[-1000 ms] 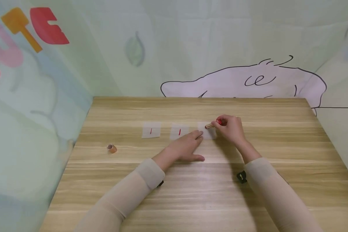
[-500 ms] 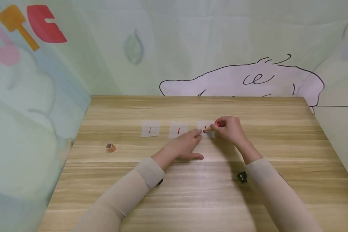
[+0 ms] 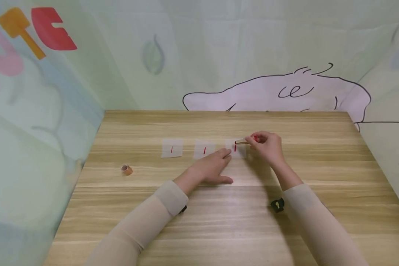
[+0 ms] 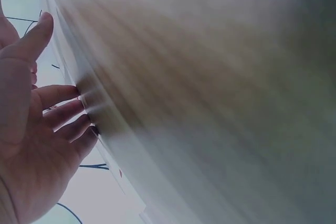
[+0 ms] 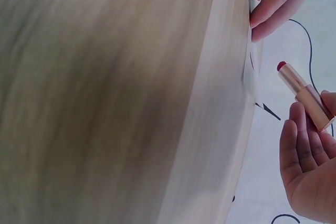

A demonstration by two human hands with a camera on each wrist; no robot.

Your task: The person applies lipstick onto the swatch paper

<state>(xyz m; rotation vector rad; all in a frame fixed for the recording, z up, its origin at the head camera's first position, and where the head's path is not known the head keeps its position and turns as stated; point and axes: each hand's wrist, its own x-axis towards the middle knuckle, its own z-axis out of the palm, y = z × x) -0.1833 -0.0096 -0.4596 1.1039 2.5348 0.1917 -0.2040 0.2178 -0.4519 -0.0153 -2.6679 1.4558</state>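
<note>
My right hand (image 3: 269, 147) pinches a lipstick (image 5: 308, 97) with a red tip and rose-gold tube. In the head view its tip points left, over the top of a red stroke on the right white paper square (image 3: 242, 152). The right wrist view shows the tip apart from the paper. My left hand (image 3: 212, 168) lies palm down with fingers extended, its fingertips on that square's left edge. It partly covers the middle paper square (image 3: 199, 150), which bears a red stroke. Farther left lies another marked paper square (image 3: 166, 148).
A small rose-gold cap (image 3: 127, 170) lies on its side at the left of the wooden table (image 3: 219, 229). Black wrist-camera parts (image 3: 278, 205) show beside the right sleeve. A printed fabric backdrop (image 3: 203, 48) stands behind the table.
A short vertical red stroke has appeared on the right paper square. The right hand moved the lipstick down along it, then back up and slightly right. The left hand stays in place.
</note>
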